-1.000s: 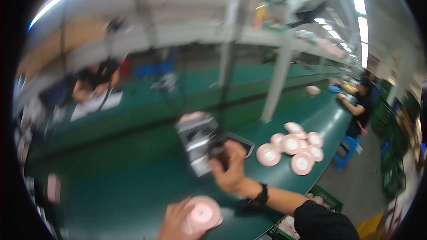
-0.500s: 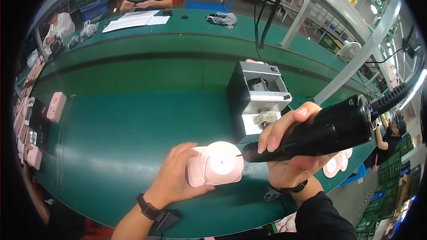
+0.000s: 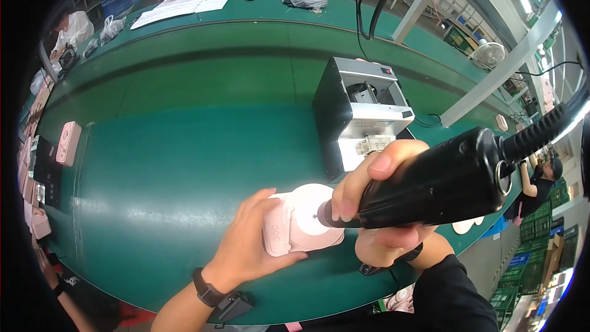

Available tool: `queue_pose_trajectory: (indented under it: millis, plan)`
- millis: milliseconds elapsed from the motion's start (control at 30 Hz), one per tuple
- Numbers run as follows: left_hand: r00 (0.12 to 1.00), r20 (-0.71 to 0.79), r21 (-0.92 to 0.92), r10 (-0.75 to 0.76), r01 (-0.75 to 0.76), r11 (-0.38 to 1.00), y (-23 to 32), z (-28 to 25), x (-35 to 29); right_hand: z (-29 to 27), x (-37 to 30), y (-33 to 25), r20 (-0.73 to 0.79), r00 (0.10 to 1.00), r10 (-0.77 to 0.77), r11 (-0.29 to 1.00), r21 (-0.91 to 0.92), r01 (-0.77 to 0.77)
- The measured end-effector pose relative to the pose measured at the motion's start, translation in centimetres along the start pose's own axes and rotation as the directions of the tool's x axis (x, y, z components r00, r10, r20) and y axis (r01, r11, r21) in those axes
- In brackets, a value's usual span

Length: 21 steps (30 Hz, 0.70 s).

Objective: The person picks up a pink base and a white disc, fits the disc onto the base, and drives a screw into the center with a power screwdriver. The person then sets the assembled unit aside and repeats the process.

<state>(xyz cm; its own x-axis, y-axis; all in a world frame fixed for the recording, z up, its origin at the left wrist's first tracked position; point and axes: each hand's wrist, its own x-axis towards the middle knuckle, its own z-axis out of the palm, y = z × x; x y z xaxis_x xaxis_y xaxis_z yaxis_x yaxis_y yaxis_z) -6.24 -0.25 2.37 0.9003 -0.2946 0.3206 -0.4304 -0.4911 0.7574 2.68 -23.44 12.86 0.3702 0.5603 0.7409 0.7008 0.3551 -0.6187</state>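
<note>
Black box (image 3: pixel 46 172) at nine o'clock, clock centred on the view; pale characters on its face, too small to make out. Left hand (image 3: pixel 243 243) at seven, dark strap (image 3: pixel 209 289) on the wrist, forearm rising from the lower edge. Fingers along the far-left side, thumb along the near edge: gripping a pale pink device (image 3: pixel 283 229). Device sits at six o'clock over the green bench (image 3: pixel 184 166): rounded corners, three small ring marks at its left end, bright white disc (image 3: pixel 307 200) on the right part. Grey-and-black machine (image 3: pixel 332 117) at two; fine front lettering, illegible. Right hand (image 3: pixel 390 209) at four, fingers wrapped round a black corded driver (image 3: pixel 442 178), slanted, nose at the disc's centre; tip contact cannot be told.
</note>
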Motion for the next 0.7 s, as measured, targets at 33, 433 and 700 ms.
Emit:
queue_pose_trajectory:
  millis: [33, 433, 700]
  plan:
    - [1.0, -0.001, -0.001, -0.003, 0.003, 1.0, -0.1, 0.0, 0.0, -0.1, -0.1, 0.2, 0.012, 1.0, -0.017, 1.0, 0.002, 0.017]
    - [0.999, 0.035, 0.024, 0.006, -0.007, 1.0, -0.7, 0.0, -0.2, 1.7, 0.5, -1.2, -0.05, 0.991, 0.124, 0.992, -0.03, -0.125]
    - [0.998, 0.063, 0.05, 0.018, -0.021, 0.999, -0.4, -1.5, 0.3, 1.1, 0.3, -2.8, -0.12, 0.97, 0.212, 0.974, -0.055, -0.219]
